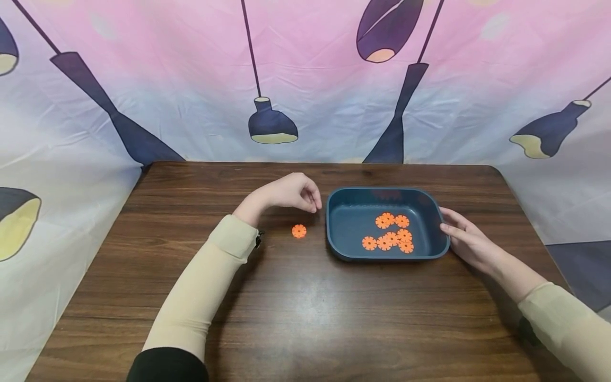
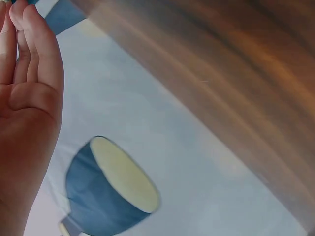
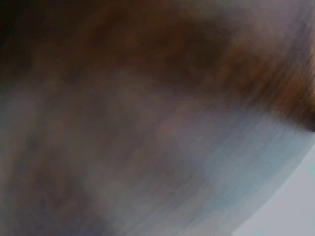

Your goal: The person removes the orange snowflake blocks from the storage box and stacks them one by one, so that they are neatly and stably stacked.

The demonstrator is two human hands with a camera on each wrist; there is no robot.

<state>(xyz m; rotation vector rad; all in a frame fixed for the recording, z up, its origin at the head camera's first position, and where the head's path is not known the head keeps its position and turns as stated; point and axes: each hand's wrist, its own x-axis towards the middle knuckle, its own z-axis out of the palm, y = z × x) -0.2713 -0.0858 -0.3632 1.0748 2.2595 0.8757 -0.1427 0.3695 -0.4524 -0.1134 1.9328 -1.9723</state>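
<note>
A dark teal rectangular plastic basin (image 1: 350, 258) stands on the table with several orange notched discs (image 1: 384, 243) lying flat inside. My right hand (image 1: 470, 244) grips its right end, thumb at the rim and fingers along the outer wall. Just off the basin's left end hovers my left hand (image 1: 293, 192), its fingers bent down and the tips close together. Whether a disc is between those fingertips is hidden. One loose orange disc (image 1: 298, 231) lies on the table below that hand. The left wrist view shows the palm and fingers of the left hand (image 2: 29, 93); the right wrist view is blurred.
The brown wood-grain table (image 1: 305, 318) reaches back to a hanging cloth (image 1: 324, 79) printed with dark lamps. Both forearms wear light sleeves, and a dark band (image 1: 167, 365) covers the left upper sleeve.
</note>
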